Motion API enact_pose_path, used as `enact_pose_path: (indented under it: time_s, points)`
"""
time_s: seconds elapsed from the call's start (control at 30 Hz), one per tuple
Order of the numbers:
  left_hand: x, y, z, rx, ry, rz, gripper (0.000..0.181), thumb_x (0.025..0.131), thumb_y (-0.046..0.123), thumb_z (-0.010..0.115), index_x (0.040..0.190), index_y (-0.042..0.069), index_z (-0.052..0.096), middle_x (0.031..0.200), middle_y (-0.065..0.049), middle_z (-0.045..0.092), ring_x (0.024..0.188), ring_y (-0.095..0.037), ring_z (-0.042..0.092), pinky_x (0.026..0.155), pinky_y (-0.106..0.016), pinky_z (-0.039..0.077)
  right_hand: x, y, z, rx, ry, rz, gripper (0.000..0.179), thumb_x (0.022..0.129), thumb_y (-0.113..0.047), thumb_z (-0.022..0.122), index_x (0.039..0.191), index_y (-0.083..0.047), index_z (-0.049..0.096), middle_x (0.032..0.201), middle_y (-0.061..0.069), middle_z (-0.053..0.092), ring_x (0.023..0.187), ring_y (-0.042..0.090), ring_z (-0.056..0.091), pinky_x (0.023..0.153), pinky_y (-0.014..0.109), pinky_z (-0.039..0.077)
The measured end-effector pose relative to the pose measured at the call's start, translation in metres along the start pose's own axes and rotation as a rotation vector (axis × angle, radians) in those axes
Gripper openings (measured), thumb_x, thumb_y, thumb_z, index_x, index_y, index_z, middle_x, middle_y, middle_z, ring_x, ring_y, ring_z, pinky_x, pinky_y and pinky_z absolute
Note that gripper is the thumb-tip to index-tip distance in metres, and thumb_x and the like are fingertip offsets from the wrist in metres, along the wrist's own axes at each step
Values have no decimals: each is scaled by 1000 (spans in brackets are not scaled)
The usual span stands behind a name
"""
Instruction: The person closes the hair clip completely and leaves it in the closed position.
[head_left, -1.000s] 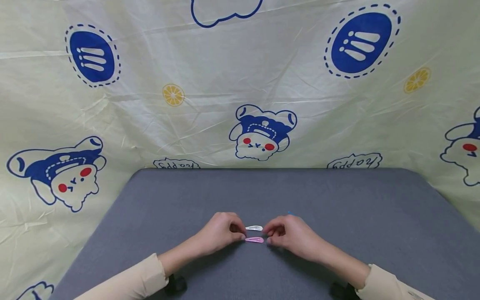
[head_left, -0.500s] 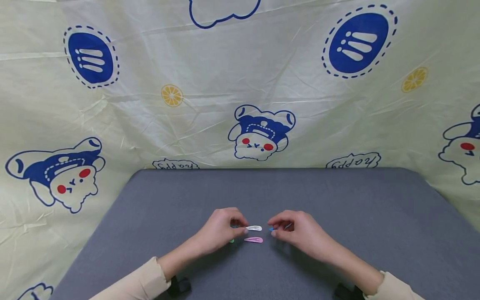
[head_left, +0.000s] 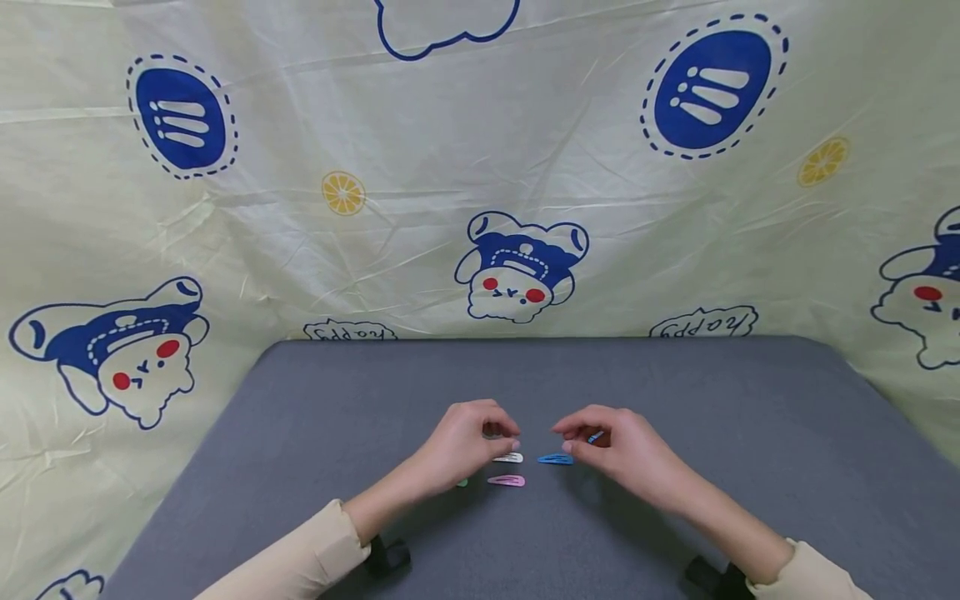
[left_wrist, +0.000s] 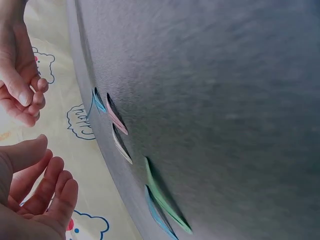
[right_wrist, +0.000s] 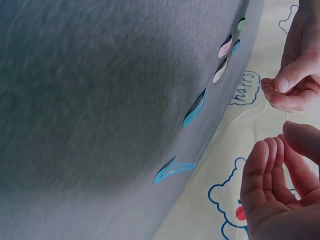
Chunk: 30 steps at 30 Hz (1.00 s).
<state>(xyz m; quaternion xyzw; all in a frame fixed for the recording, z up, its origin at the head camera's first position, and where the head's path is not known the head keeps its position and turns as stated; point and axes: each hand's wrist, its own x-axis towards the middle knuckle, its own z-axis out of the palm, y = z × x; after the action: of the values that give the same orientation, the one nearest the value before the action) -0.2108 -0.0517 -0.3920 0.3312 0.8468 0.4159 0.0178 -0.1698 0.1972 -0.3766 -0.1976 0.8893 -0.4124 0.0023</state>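
Observation:
My left hand hovers over the white hair clip, hiding part of it in the head view. Its fingers are loosely bent with nothing between them. Opposite it, my right hand is raised over the blue hair clip, thumb and fingers apart and holding nothing. The pink hair clip lies in front of the white one. Further left, a green hair clip and a teal hair clip lie side by side, mostly hidden by my left hand in the head view.
Another blue hair clip, its two arms spread, lies at the right; it shows through the gap of my right hand in the head view. The grey table ends at a patterned cloth behind it.
Both hands have lifted off the clips. The right fingers have let go of the blue clip, which now lies to the right of the white one. My left hand has shifted rightward and up.

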Motion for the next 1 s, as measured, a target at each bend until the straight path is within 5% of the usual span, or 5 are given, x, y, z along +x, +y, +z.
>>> enact_pose_path:
  time_s: [0.47,1.0]
  points:
    - [32,3,7,-25,-19,30,12,89,12,74,99,7,77,86,10,63,79,-7,57,69,-22,50,-3,12,-22,-81,45,20,18,91,-13,71,109,-14,73,102,0,69,86,13,60,74,28,53]
    - [65,3,15,-26,-192,-76,10,88,13,76,96,7,77,82,10,66,73,-7,58,65,-22,48,6,38,-37,-96,6,56,21,93,-16,70,112,-7,71,94,-5,68,85,14,61,74,30,52]
